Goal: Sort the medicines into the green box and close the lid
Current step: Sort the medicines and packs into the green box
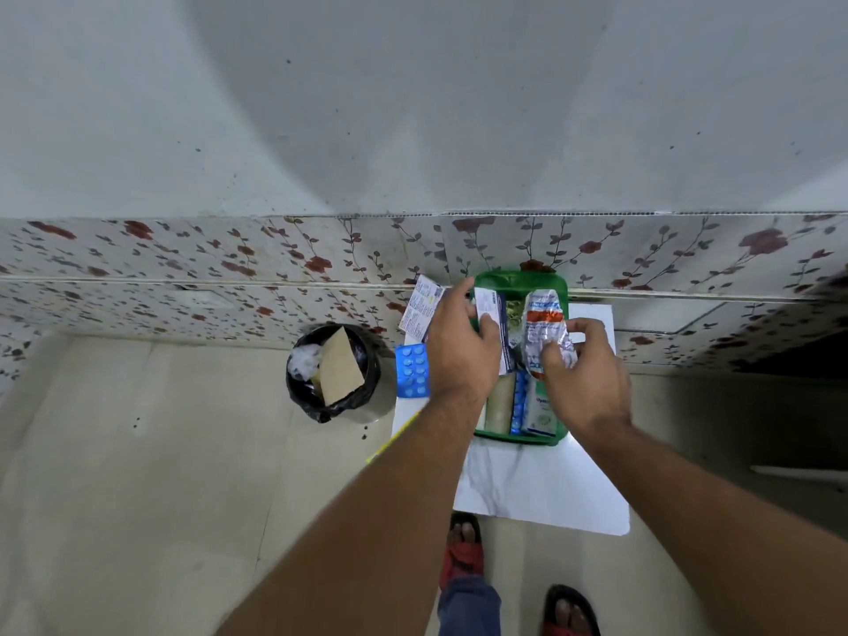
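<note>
The green box (pixel 518 437) stands open on a small white table (pixel 541 488), with a beige roll, a blue blister strip and a white carton inside its near part. My left hand (pixel 461 346) grips a flat white and blue medicine carton (pixel 487 305) upright over the box's left side. My right hand (pixel 585 374) pinches a crinkled white, blue and orange sachet (pixel 543 323) over the box's right side. A blue blister pack (pixel 412 370) lies on the table left of the box, and a white printed carton (pixel 420 309) sits beyond it.
A black-lined waste bin (pixel 332 371) holding a brown card and white waste stands on the floor left of the table. A flower-patterned tiled wall rises directly behind the table. My feet in red and black sandals (pixel 461 550) are below the table's near edge.
</note>
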